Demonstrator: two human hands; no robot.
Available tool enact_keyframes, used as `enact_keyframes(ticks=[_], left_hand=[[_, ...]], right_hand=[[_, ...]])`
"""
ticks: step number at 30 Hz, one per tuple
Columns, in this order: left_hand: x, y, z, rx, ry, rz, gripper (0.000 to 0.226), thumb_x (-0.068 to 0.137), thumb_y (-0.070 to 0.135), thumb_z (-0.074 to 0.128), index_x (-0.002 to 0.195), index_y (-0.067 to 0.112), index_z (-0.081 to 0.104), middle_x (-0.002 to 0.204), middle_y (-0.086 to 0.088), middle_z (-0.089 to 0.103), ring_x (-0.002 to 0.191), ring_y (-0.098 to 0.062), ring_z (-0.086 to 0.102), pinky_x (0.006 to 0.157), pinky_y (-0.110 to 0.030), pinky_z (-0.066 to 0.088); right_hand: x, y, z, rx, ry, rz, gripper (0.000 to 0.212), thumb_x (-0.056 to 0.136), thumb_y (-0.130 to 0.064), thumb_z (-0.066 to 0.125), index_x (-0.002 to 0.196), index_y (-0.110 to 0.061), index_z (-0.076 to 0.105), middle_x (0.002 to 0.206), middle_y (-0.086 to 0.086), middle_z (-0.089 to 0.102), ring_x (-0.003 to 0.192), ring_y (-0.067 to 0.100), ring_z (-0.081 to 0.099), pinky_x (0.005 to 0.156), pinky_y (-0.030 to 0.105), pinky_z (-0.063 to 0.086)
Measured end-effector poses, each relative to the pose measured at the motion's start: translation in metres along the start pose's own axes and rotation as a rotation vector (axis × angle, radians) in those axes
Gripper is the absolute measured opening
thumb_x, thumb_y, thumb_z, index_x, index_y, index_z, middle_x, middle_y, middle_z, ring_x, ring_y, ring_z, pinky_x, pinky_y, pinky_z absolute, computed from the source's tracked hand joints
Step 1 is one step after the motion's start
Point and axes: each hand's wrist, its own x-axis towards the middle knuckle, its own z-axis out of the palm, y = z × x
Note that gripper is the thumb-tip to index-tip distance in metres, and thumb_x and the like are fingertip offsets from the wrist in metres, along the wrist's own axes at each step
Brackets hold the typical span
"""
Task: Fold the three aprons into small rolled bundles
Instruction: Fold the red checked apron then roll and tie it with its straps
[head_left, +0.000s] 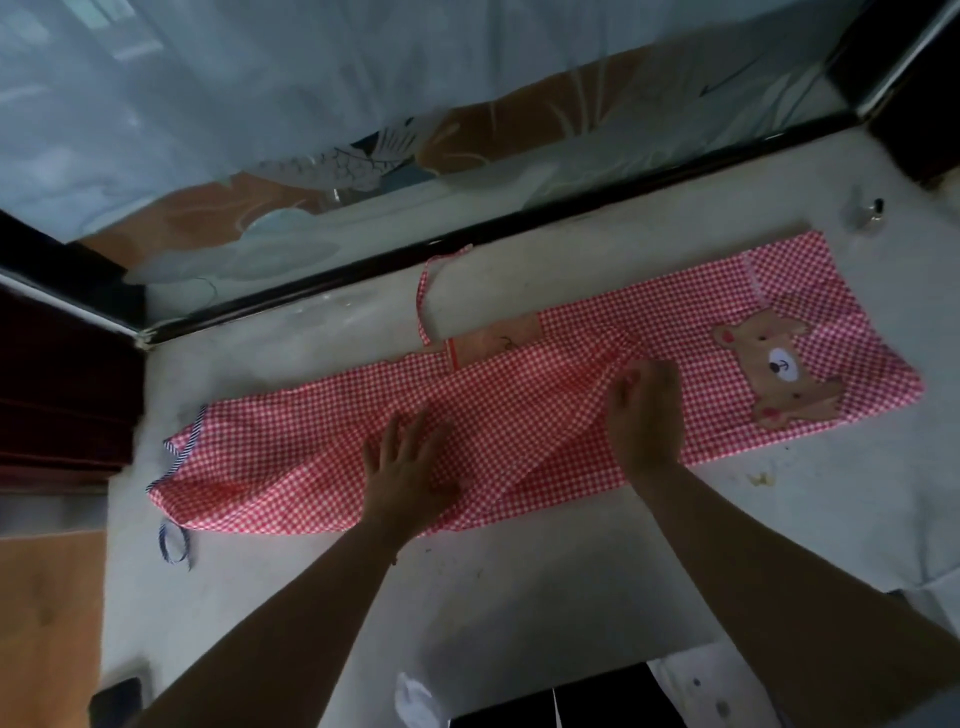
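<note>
A red and white checked apron (291, 457) lies folded into a long strip across the pale counter (519, 587). A brown bear patch (779, 369) shows near its right end, and a neck strap (423, 296) loops out toward the back. My left hand (408, 467) presses flat on the middle of the cloth with straight, spread fingers. My right hand (641, 415) rests on the cloth just to the right, its fingers bent over a raised fold; whether they pinch it is unclear.
A blue striped tie (174, 545) trails off the apron's left end. A black-framed glass panel (467, 171) runs along the back of the counter. A small metal object (870, 213) stands at the back right. Crumbs (759, 478) lie near the apron's front edge.
</note>
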Motion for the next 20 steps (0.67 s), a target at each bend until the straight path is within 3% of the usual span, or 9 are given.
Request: enact_keyframes(ticks=[3, 5, 8, 10, 12, 14, 17, 18, 20], left_hand=[[0.012, 0.014, 0.002, 0.076, -0.092, 0.034, 0.094, 0.066, 0.091, 0.009, 0.141, 0.045, -0.023, 0.153, 0.003, -0.031, 0.139, -0.035, -0.028, 0.101, -0.064, -0.02], [0.016, 0.02, 0.002, 0.099, -0.119, 0.053, 0.094, 0.064, 0.092, 0.003, 0.139, 0.045, -0.027, 0.151, 0.003, -0.035, 0.138, -0.034, -0.031, 0.102, -0.065, -0.02], [0.022, 0.017, 0.005, 0.074, -0.123, 0.029, 0.09, 0.065, 0.09, -0.002, 0.141, 0.046, -0.024, 0.151, 0.004, -0.033, 0.139, -0.032, -0.029, 0.1, -0.062, -0.023], [0.022, 0.005, 0.006, 0.058, -0.115, 0.029, 0.085, 0.07, 0.086, -0.006, 0.143, 0.044, -0.017, 0.154, 0.003, -0.026, 0.141, -0.03, -0.024, 0.103, -0.059, -0.022], [0.021, -0.011, 0.007, 0.043, -0.101, 0.048, 0.081, 0.077, 0.079, -0.009, 0.148, 0.039, -0.005, 0.157, 0.001, -0.015, 0.144, -0.028, -0.015, 0.11, -0.056, -0.015], [0.019, -0.024, 0.006, -0.014, -0.088, 0.027, 0.076, 0.088, 0.07, 0.0, 0.15, 0.029, 0.014, 0.158, -0.003, 0.003, 0.146, -0.03, 0.002, 0.114, -0.055, 0.001], [0.008, -0.024, -0.003, -0.009, -0.012, 0.036, 0.064, 0.097, 0.053, 0.015, 0.137, 0.013, 0.046, 0.146, -0.015, 0.041, 0.133, -0.038, 0.039, 0.106, -0.056, 0.023], [0.004, -0.019, -0.007, 0.021, 0.017, 0.08, 0.065, 0.099, 0.052, 0.012, 0.13, 0.012, 0.052, 0.138, -0.017, 0.05, 0.126, -0.039, 0.048, 0.102, -0.056, 0.028], [-0.004, -0.006, -0.009, 0.103, 0.024, 0.231, 0.066, 0.097, 0.058, 0.013, 0.126, 0.015, 0.053, 0.13, -0.015, 0.057, 0.118, -0.038, 0.055, 0.1, -0.057, 0.032]], right_hand=[[-0.007, -0.015, 0.021, -0.053, -0.208, -0.649, 0.027, 0.082, -0.017, 0.051, 0.106, -0.007, 0.062, 0.11, 0.013, 0.061, 0.104, 0.03, 0.055, 0.09, 0.043, 0.047], [-0.011, -0.017, 0.039, -0.234, -0.411, -0.796, 0.042, 0.083, -0.03, 0.052, 0.123, -0.02, 0.058, 0.136, 0.005, 0.052, 0.128, 0.029, 0.043, 0.107, 0.05, 0.033], [0.001, -0.001, 0.052, -0.465, -0.579, -0.663, 0.056, 0.081, -0.046, 0.056, 0.134, -0.031, 0.048, 0.149, 0.0, 0.038, 0.138, 0.031, 0.032, 0.107, 0.063, 0.022], [0.018, 0.023, 0.045, -0.488, -0.605, -0.489, 0.057, 0.084, -0.05, 0.048, 0.138, -0.029, 0.045, 0.149, 0.002, 0.038, 0.134, 0.033, 0.036, 0.106, 0.061, 0.026], [0.029, 0.043, 0.034, -0.423, -0.623, -0.442, 0.059, 0.085, -0.048, 0.039, 0.136, -0.02, 0.048, 0.144, 0.006, 0.044, 0.127, 0.034, 0.044, 0.104, 0.057, 0.035], [0.035, 0.049, 0.032, -0.244, -0.594, -0.41, 0.051, 0.087, -0.034, 0.049, 0.131, -0.008, 0.053, 0.136, 0.014, 0.052, 0.123, 0.035, 0.049, 0.104, 0.05, 0.039], [0.047, 0.03, 0.024, -0.016, -0.469, -0.168, 0.03, 0.086, -0.007, 0.061, 0.115, 0.001, 0.061, 0.115, 0.019, 0.062, 0.107, 0.035, 0.058, 0.097, 0.04, 0.043], [0.05, 0.024, 0.018, -0.032, -0.416, -0.197, 0.025, 0.086, -0.007, 0.059, 0.11, -0.001, 0.062, 0.109, 0.018, 0.064, 0.101, 0.034, 0.061, 0.092, 0.04, 0.046], [0.046, 0.016, 0.009, -0.121, -0.331, -0.508, 0.019, 0.086, -0.015, 0.056, 0.101, -0.007, 0.063, 0.099, 0.014, 0.063, 0.093, 0.033, 0.06, 0.084, 0.042, 0.049]])
